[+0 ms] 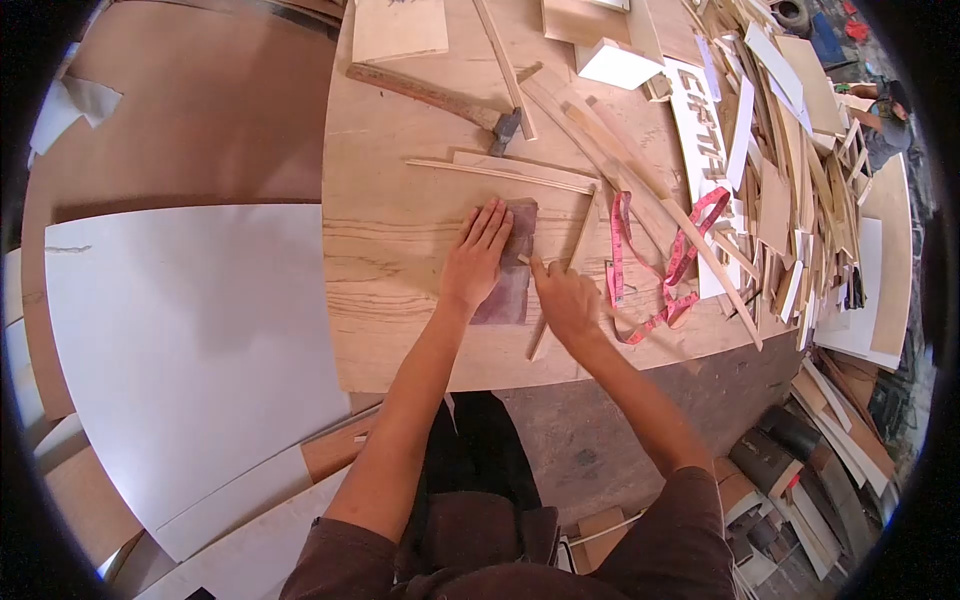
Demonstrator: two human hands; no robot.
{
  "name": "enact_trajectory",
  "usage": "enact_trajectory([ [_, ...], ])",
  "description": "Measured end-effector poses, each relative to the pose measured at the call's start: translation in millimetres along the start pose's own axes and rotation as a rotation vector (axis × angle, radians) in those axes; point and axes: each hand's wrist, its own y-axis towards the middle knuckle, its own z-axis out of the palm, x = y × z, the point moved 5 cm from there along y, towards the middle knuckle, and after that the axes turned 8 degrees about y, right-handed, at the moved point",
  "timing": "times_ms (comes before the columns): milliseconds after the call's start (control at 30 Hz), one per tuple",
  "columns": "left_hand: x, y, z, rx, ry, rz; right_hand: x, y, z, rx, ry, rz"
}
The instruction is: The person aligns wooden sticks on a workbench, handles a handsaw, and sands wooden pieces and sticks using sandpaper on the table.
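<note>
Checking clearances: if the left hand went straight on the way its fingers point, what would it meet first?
The left hand would likely meet the thin strip first, just ahead, with the hammer head beyond. Whether it would bump or clear the strip is hard to judge.

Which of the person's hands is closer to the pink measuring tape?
The right: the right hand is just beside the measuring tape; the left hand is farther off, on the dark sheet.

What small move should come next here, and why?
Probably rub the small wood piece along the brown sheet: the left hand lies flat on the sheet, while the right hand holds the piece at its edge.
</note>
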Motion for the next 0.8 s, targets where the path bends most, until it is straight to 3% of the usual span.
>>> enact_trajectory([
  [100, -1, -2, 7, -0.002, 0.011, 0.007, 39, -42, 24, -0.047, -0.056, -0.057],
  [267, -2, -3, -1, 0.059, 0.018, 0.005, 21, -23, 13, 0.059, 0.068, -0.057],
  [333, 0, -3, 7, 0.019, 0.031, -0.003, 10, -7, 10, -0.042, 0.015, 0.044],
  [467, 0, -4, 8, -0.069, 0.033, 0.005, 55, -52, 18, 0.06, -0.06, -0.024],
  [533, -3, -2, -5, 0.028, 0.041, 0.007, 30, -37, 12, 0.009, 0.052, -0.042],
  [633, -3, -1, -3, -0.033, 0.05, 0.004, -6, 3, 0, -0.085, -0.034, 0.032],
  [800, -1, -2, 0, 0.012, 0.073, 0.013, 46, -47, 16, -0.007, -0.086, -0.017],
])
